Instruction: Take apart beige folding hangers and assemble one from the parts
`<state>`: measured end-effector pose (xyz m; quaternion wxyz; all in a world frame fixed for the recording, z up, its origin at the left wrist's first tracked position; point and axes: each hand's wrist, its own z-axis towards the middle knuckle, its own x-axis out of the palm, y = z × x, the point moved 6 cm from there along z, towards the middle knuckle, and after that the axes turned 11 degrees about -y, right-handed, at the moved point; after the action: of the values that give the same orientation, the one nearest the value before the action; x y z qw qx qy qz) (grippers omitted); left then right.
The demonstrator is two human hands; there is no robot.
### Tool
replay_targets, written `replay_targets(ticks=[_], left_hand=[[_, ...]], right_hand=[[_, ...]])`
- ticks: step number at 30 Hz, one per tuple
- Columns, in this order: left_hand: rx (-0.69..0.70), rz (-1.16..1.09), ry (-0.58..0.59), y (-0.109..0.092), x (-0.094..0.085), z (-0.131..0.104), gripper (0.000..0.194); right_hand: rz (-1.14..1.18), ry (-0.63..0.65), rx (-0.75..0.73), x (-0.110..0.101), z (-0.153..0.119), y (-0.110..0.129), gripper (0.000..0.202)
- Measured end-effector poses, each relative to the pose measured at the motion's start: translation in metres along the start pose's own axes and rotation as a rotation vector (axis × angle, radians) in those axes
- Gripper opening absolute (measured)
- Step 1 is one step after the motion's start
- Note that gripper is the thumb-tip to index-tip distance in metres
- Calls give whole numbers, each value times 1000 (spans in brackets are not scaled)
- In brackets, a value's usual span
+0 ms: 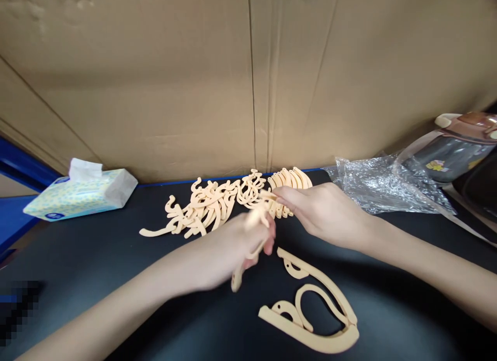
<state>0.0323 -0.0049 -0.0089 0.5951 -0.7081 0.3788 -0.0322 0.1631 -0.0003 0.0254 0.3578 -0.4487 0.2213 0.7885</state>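
Note:
My left hand (248,242) is closed around a cream plastic hanger piece (236,279), whose curved end sticks out below the fingers. Motion blurs the upper part of that piece. My right hand (316,205) pinches a small cream piece (267,195) between thumb and fingers, just above and right of the left hand. Whether the two pieces touch, I cannot tell. On the black tabletop nearer to me lies a folded cream plastic hanger (314,343), with two long arms meeting at the right and a curved hook piece between them.
Behind my hands are a loose heap of cream hanger parts (212,203), a cluster of hooks (248,187) and a row of arms (291,178). A tissue pack (85,192) stands left; clear plastic wrap (373,185) and a strapped bottle (450,148) are right. Cardboard (174,81) rises behind.

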Motion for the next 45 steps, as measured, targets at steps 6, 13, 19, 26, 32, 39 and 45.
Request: replay_targets(ticks=[6, 13, 19, 26, 32, 39, 45], left_hand=[[140, 525, -214, -9, -6, 0, 6], [559, 655, -296, -9, 4, 17, 9], [674, 704, -157, -6, 22, 14, 17], [704, 616, -101, -14, 23, 10, 10], [460, 494, -170, -9, 7, 14, 27], [401, 320, -298, 0, -3, 22, 25], [379, 217, -460, -3, -18, 23, 26]], right_hand=[[119, -14, 417, -3, 3, -47, 28], [-82, 62, 599, 24, -7, -102, 36], [-56, 138, 678, 40, -13, -113, 37], [-12, 84, 708, 49, -13, -114, 36], [228, 58, 682, 50, -7, -105, 34], [127, 84, 593, 46, -5, -99, 40], [166, 206, 340, 45, -2, -78, 46]])
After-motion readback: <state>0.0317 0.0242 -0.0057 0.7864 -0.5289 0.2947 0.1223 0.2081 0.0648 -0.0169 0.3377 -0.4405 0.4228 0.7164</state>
